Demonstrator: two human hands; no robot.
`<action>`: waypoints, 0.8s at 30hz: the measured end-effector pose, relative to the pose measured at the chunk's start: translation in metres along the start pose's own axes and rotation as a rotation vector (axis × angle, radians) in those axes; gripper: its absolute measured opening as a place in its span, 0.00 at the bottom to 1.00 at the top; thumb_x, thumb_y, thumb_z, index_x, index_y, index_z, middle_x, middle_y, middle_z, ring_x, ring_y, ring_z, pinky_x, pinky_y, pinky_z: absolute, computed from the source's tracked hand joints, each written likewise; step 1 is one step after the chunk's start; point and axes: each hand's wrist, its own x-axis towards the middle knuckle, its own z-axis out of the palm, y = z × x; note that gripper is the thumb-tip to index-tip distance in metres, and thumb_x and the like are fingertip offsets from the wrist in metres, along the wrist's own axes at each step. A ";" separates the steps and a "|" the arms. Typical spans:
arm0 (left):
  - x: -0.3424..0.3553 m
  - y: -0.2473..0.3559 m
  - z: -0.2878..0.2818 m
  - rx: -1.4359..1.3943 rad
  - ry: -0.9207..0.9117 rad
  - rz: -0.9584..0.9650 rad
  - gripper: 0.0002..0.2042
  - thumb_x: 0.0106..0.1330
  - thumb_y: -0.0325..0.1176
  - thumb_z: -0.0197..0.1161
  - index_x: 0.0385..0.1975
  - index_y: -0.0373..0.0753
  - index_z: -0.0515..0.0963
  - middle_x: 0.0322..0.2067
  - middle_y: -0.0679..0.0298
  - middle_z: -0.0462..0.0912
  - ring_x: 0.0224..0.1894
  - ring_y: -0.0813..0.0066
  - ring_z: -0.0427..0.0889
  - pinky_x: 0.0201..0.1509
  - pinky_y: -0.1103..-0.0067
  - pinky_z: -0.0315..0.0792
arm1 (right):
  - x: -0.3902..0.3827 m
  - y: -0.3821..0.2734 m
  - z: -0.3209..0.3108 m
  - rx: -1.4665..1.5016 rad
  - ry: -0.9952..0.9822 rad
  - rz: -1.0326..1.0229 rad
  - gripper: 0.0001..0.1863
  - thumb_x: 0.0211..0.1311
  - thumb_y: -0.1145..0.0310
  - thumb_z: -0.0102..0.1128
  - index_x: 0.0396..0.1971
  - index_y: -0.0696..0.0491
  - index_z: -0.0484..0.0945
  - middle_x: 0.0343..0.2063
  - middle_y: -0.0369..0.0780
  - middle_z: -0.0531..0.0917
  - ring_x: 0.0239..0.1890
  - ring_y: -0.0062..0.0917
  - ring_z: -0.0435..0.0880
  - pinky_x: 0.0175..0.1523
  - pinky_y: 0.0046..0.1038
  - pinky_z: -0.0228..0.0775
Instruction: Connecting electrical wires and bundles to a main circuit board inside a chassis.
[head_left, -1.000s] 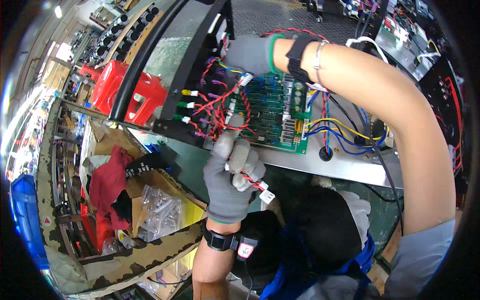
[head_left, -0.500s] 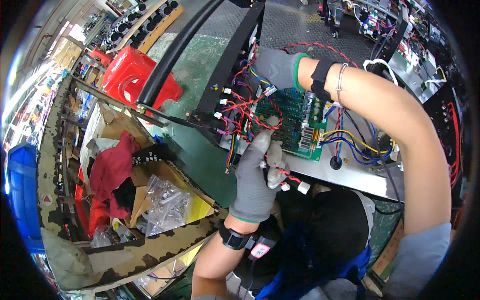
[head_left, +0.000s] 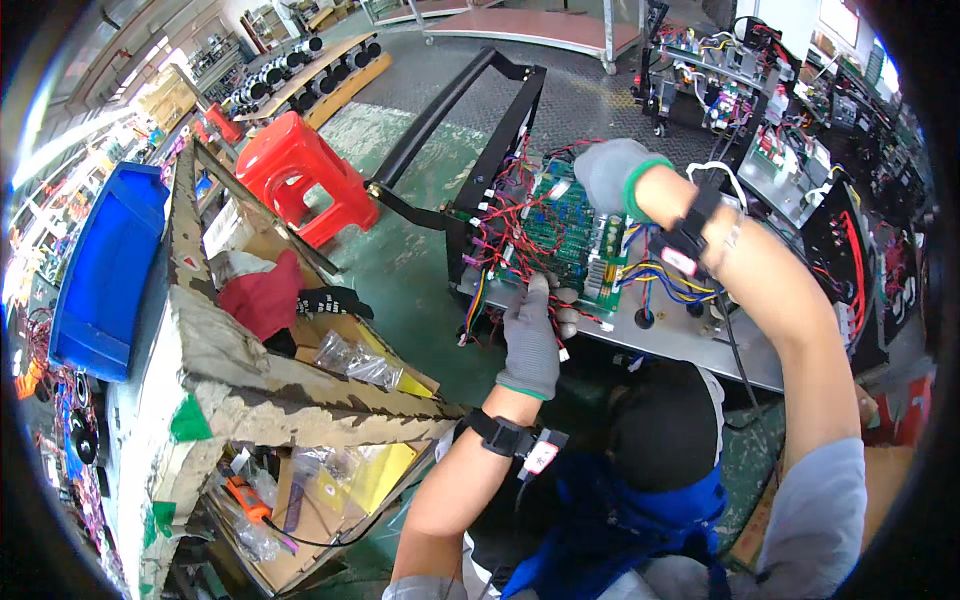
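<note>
The near edge of the metal chassis slants down to the right, and the left hand reaches up across it from below. Past the chassis's left end stands a black tubular handle; green floor opens between that end and the chipped-paint rack, with a red plastic stool farther back. The green circuit board lies on the chassis close to its near edge, just beyond the left hand's curled fingers, which close on thin red-and-black leads, white connectors dangling out. A red wire tangle covers the board's left side. The right hand hovers over or rests on the board's far right corner; its fingers are hidden, so their opening and hold cannot be told.
</note>
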 end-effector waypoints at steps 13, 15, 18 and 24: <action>-0.005 0.029 -0.025 0.177 -0.122 -0.039 0.21 0.69 0.47 0.41 0.40 0.33 0.72 0.28 0.56 0.80 0.28 0.69 0.79 0.30 0.76 0.75 | -0.020 -0.077 0.059 1.101 0.040 0.066 0.19 0.56 0.56 0.53 0.26 0.59 0.80 0.23 0.49 0.80 0.27 0.38 0.81 0.36 0.37 0.71; -0.004 0.031 -0.025 0.074 -0.136 -0.093 0.23 0.69 0.47 0.39 0.42 0.31 0.72 0.30 0.54 0.80 0.29 0.68 0.80 0.34 0.74 0.76 | -0.014 -0.083 0.070 1.322 0.025 0.095 0.22 0.57 0.53 0.54 0.26 0.61 0.80 0.19 0.46 0.80 0.22 0.30 0.80 0.32 0.33 0.70; -0.002 0.035 -0.020 0.161 -0.167 -0.045 0.22 0.69 0.47 0.40 0.41 0.31 0.72 0.29 0.54 0.81 0.29 0.70 0.79 0.34 0.76 0.75 | -0.005 -0.080 0.079 1.575 -0.145 0.006 0.22 0.56 0.54 0.55 0.25 0.62 0.79 0.19 0.42 0.80 0.21 0.26 0.79 0.30 0.30 0.69; 0.015 0.039 -0.028 0.364 -0.092 -0.062 0.17 0.65 0.41 0.44 0.40 0.33 0.73 0.35 0.53 0.80 0.31 0.71 0.80 0.35 0.76 0.74 | -0.015 -0.060 0.064 1.624 -0.045 -0.015 0.19 0.54 0.56 0.55 0.25 0.59 0.79 0.21 0.38 0.79 0.17 0.18 0.72 0.21 0.22 0.61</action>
